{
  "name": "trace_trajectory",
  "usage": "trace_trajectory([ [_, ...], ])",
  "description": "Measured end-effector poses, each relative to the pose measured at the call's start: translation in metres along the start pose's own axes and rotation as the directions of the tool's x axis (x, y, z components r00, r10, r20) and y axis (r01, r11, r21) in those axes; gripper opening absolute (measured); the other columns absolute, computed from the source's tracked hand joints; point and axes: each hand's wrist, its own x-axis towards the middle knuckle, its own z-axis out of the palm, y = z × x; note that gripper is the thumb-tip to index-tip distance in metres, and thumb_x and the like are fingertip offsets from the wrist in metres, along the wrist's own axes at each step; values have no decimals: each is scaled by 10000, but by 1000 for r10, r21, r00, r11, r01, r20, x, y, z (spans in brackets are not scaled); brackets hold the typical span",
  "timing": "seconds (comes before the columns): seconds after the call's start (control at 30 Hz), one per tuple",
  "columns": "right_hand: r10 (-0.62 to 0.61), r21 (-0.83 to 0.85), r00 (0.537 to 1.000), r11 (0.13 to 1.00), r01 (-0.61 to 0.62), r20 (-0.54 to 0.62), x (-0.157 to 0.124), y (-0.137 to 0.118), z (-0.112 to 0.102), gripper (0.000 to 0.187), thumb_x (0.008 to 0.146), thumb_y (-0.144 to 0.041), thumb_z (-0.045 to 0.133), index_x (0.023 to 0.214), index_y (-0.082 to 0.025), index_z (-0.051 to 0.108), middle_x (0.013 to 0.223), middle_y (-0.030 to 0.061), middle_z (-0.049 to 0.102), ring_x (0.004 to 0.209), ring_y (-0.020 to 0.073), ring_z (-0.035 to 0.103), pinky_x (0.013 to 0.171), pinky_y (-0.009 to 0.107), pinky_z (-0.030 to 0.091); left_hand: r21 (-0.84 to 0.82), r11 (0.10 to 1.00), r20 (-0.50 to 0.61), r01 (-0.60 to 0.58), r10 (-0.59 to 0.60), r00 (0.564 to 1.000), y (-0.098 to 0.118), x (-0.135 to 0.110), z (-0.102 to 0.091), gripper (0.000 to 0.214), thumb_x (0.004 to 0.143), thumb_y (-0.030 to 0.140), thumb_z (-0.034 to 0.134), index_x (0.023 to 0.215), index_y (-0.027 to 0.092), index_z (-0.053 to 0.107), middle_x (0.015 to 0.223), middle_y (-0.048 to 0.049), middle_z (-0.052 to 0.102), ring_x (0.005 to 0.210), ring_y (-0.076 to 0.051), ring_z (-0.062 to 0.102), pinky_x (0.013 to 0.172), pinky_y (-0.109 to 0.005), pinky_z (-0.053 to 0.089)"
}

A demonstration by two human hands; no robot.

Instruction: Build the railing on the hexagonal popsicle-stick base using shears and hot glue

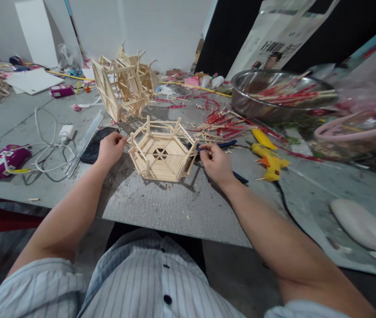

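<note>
A six-sided basket-like frame of pale wooden sticks (pixel 167 170), with a slatted bottom and short upright posts, is in front of me on the table. At its left edge is my left hand (pixel 111 149), fingers closed in a pinch near a stick end. My right hand (pixel 214 162) is curled closed at the right edge, with a dark blue bit by its fingertips. What either pinch holds is too small to make out. Dark blue handles (pixel 241 178) show beside and partly behind my right hand. Under my left wrist lies a black phone-like slab (pixel 90 150).
Behind stands a larger stick structure (pixel 121 88). To the right are a yellow glue gun (pixel 269 161) with a cord, a metal basin (pixel 282 106) of sticks, and scattered red-wrapped sticks (pixel 221 123). A purple packet (pixel 4 160) and white cable (pixel 47 145) lie left.
</note>
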Motion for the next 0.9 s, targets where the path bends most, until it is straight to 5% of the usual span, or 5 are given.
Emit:
trace_trajectory([
  [0.9,-43,25,999,999,43,-9,2,13,5,327,737,-242,503,1042,-197,613,846,78,718,738,238,672,770,448,534,-14,1000,5,-9,9,1000,1,-1,-1,162,806,322,551,709,195,574,639,-13,584,653,-159,532,625,-269,354],
])
